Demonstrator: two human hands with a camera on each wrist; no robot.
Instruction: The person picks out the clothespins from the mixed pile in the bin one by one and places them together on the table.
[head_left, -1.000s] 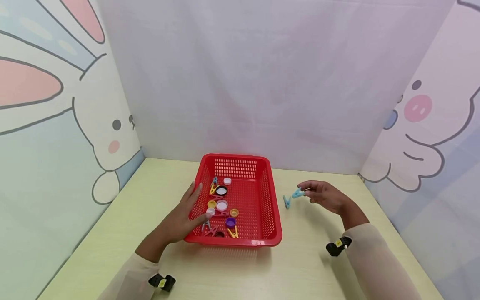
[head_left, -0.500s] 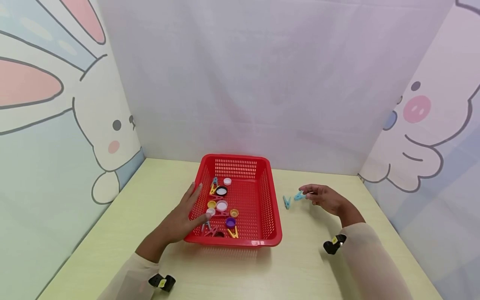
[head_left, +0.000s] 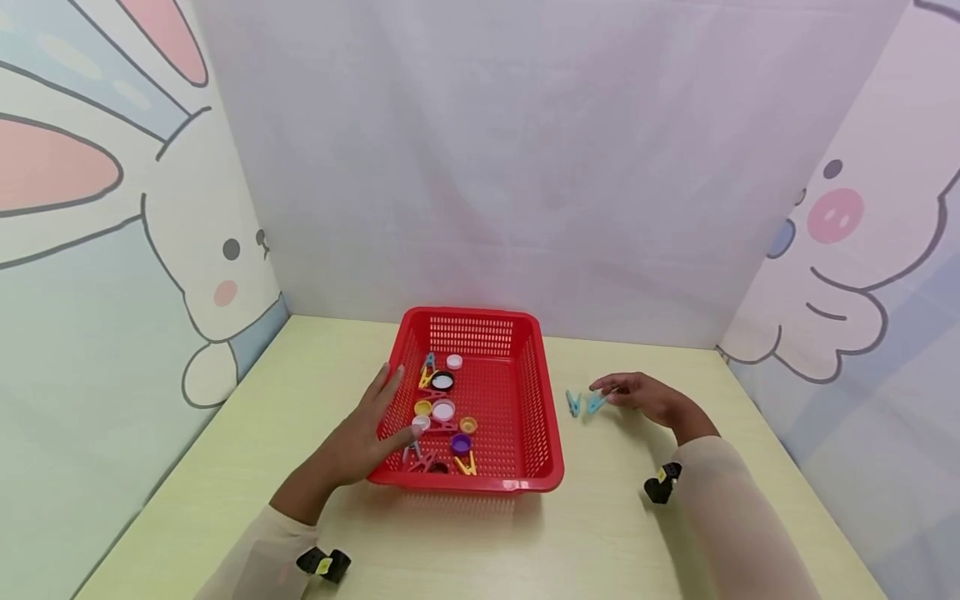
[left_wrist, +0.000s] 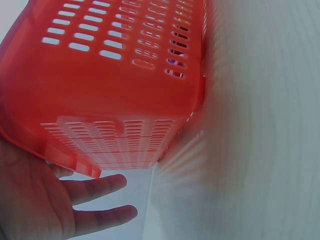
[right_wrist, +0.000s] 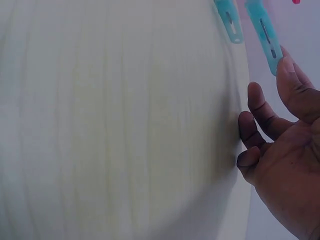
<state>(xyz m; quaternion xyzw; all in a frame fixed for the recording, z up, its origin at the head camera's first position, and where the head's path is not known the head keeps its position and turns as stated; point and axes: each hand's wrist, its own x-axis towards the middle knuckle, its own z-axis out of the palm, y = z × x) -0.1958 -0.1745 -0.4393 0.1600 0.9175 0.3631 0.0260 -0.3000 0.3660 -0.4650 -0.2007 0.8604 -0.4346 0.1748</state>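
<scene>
My left hand [head_left: 360, 442] rests at the left rim of a red plastic basket [head_left: 553, 450], thumb reaching over the rim and fingers spread fairly straight. In the left wrist view the fingers [left_wrist: 100, 187] stick out past the basket's outer wall. My right hand [head_left: 645, 396] pinches one leg of a light blue clothespin [head_left: 596, 403] between thumb and index finger, low over the table. In the right wrist view the thumb [right_wrist: 290, 85] lies at the tip of that leg. A second light blue clothespin [head_left: 573, 403] lies just left of it, apart from the hand.
Bottle caps, among them a purple cap [head_left: 461, 444] and a black-rimmed cap [head_left: 442, 381], lie in the basket's left half with several clothespins, one a yellow clothespin [head_left: 466, 464]. The pale wooden table [head_left: 480, 550] ends at a fabric-covered wall behind and printed side walls.
My right hand has come down and slightly left, lowering its clothespin to the table beside the other one. The left hand and basket have stayed put.
</scene>
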